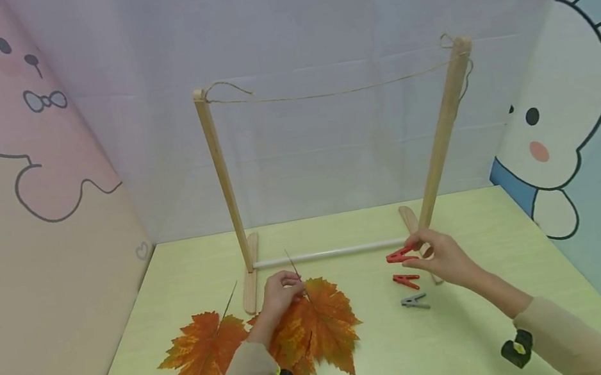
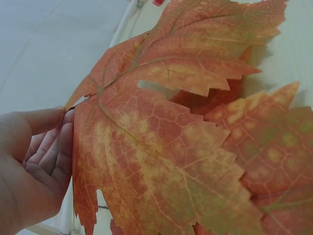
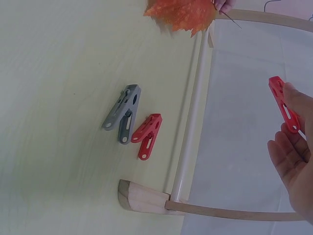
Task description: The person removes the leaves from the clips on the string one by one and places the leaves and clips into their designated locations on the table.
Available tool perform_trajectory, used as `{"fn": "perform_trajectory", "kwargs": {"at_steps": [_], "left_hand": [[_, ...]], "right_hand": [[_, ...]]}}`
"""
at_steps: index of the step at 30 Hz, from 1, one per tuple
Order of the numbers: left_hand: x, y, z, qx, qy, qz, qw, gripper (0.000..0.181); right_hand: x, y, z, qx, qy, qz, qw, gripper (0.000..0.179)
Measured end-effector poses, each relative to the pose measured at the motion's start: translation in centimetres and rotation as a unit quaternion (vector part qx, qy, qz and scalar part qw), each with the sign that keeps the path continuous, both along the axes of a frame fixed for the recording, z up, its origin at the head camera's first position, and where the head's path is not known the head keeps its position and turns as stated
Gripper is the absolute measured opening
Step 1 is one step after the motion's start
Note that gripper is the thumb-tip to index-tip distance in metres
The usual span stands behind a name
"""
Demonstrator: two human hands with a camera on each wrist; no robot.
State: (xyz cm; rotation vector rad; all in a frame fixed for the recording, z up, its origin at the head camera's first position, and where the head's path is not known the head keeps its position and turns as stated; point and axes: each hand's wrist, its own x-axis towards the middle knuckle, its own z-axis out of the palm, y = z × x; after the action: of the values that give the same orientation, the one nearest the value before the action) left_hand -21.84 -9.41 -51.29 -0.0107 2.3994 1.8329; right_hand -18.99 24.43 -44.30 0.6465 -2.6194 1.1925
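Observation:
My left hand [image 1: 280,295] pinches the stem base of an orange artificial maple leaf [image 1: 328,319], lifted a little off the table. In the left wrist view, thumb and fingers meet at the stem beside the leaf [image 2: 146,127]. Another leaf lies partly beneath it, and a separate leaf [image 1: 203,357] lies to the left. My right hand [image 1: 446,258] holds a red clothespin [image 3: 283,104] between thumb and fingers, above the table by the right post. Below that hand lie a second red clothespin [image 1: 406,280] and a grey clothespin [image 1: 414,302].
A wooden frame stands behind the hands, with a left post [image 1: 226,185], a right post [image 1: 444,133] and a white bottom rod [image 1: 333,252]. A thin twine [image 1: 333,92] sags between the post tops. Curtain [image 1: 302,161] and cartoon-printed side walls surround the pale yellow table [image 1: 384,356].

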Motion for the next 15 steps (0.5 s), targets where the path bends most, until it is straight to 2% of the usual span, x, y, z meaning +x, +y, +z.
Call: {"fn": "perform_trajectory", "kwargs": {"at_steps": [9,15], "left_hand": [[-0.6,0.0,-2.0,0.006,0.016,0.02,0.9997,0.019],[-0.7,0.0,-3.0,0.006,0.014,0.036,0.9992,0.022]], "right_hand": [[0.6,-0.1,-1.2,-0.006,-0.005,-0.004,1.0,0.027],[1.2,-0.2,-3.0,-0.012,0.024,0.008,0.9996,0.027]]}}
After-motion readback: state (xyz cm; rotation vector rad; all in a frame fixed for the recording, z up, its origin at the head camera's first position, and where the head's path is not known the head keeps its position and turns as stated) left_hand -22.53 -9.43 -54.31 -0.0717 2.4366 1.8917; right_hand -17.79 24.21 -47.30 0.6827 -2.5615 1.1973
